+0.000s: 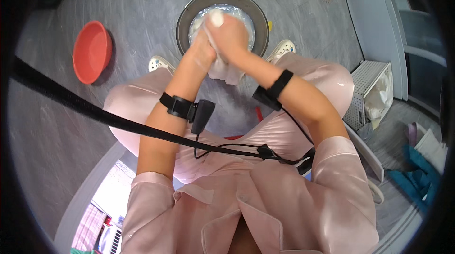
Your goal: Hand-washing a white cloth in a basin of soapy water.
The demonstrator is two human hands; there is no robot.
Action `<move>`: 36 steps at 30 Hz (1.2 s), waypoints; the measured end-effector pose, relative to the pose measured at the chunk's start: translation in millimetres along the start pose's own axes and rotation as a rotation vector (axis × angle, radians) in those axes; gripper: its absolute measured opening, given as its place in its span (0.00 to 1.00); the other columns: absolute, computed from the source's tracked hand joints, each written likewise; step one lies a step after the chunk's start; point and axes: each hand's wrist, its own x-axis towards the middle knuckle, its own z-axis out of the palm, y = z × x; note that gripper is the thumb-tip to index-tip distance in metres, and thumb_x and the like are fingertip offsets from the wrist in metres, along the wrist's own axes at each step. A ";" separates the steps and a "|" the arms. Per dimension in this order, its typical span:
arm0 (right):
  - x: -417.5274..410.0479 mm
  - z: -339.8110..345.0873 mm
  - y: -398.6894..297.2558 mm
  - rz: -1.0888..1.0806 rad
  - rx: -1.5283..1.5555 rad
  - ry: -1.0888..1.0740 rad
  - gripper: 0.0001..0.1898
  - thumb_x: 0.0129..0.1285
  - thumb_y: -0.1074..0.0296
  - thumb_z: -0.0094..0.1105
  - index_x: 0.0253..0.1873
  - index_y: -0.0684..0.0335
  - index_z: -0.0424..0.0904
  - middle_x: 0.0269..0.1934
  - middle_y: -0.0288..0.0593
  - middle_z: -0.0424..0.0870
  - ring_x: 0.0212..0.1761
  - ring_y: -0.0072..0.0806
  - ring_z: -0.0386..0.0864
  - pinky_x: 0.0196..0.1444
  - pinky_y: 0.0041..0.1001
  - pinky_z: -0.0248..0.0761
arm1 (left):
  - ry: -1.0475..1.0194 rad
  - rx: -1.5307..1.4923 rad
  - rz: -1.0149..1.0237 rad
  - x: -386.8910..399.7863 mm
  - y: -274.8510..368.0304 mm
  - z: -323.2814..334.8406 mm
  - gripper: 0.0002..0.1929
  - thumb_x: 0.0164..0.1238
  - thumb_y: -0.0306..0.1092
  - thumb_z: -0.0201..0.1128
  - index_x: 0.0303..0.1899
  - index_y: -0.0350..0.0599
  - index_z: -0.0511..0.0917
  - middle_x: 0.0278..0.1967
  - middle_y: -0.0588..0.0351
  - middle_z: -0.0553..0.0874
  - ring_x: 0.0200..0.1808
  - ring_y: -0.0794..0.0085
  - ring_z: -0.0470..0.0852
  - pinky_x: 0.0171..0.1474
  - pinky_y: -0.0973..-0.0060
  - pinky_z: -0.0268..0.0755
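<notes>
Both my hands meet over a round metal basin (pixel 183 23) of cloudy, sudsy water on the floor between my feet. My right hand (pixel 229 35) is closed around a wet white cloth (pixel 225 73), part of which hangs over the basin's near rim. Against the other side of the same cloth is my left hand (pixel 203 48), also gripping it, its fingers largely hidden by the cloth and the right hand. A small white bulge of cloth or foam shows at the top of my right hand.
A red plastic basin (pixel 92 52) stands on the grey floor at the left. At the right are a white perforated basket (pixel 368 76) with bags in it, a cabinet and a teal cloth (pixel 416 174). A black strap crosses the view; cables run from my wrist devices.
</notes>
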 end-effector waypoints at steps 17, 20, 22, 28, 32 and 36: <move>-25.3 1.6 -19.7 -0.169 -0.128 -0.078 0.24 0.56 0.43 0.55 0.29 0.64 0.81 0.26 0.54 0.81 0.28 0.49 0.79 0.32 0.40 0.71 | -0.092 -0.070 -0.006 -15.1 6.5 8.2 0.14 0.69 0.43 0.48 0.33 0.46 0.76 0.29 0.55 0.82 0.29 0.69 0.83 0.31 0.72 0.78; -32.2 3.6 -24.4 -0.293 -0.152 -0.114 0.25 0.56 0.42 0.55 0.28 0.64 0.80 0.26 0.54 0.81 0.28 0.49 0.79 0.32 0.40 0.71 | -0.359 -0.118 0.018 -13.6 5.9 -4.7 0.14 0.69 0.43 0.48 0.33 0.45 0.76 0.29 0.55 0.82 0.28 0.68 0.83 0.31 0.72 0.78; -19.3 3.0 -16.3 -0.311 -0.154 -0.094 0.26 0.56 0.42 0.54 0.25 0.65 0.78 0.26 0.57 0.80 0.29 0.52 0.78 0.32 0.42 0.71 | -0.414 -0.154 -0.013 -8.9 1.2 3.9 0.14 0.69 0.43 0.48 0.32 0.45 0.76 0.29 0.55 0.82 0.28 0.68 0.83 0.31 0.72 0.79; 37.7 3.1 40.5 -0.056 -0.211 0.059 0.25 0.56 0.44 0.54 0.26 0.65 0.79 0.26 0.57 0.80 0.30 0.52 0.79 0.33 0.43 0.70 | 0.076 -0.048 -0.059 -9.3 -3.9 29.3 0.13 0.68 0.42 0.49 0.38 0.43 0.78 0.34 0.53 0.84 0.33 0.66 0.84 0.38 0.66 0.80; -27.1 2.5 -19.7 -0.208 -0.123 -0.145 0.23 0.56 0.45 0.55 0.27 0.63 0.80 0.24 0.57 0.79 0.28 0.51 0.79 0.32 0.42 0.70 | -0.187 -0.086 0.054 -7.5 0.4 -9.2 0.13 0.68 0.41 0.49 0.38 0.44 0.78 0.35 0.53 0.84 0.33 0.65 0.84 0.39 0.67 0.79; -30.3 -0.7 -21.5 -0.339 -0.025 -0.187 0.23 0.56 0.46 0.56 0.26 0.64 0.79 0.20 0.54 0.79 0.24 0.50 0.78 0.29 0.41 0.70 | -0.247 -0.142 0.050 -8.1 -4.1 -1.8 0.13 0.68 0.41 0.49 0.38 0.44 0.78 0.35 0.52 0.84 0.34 0.65 0.84 0.40 0.66 0.79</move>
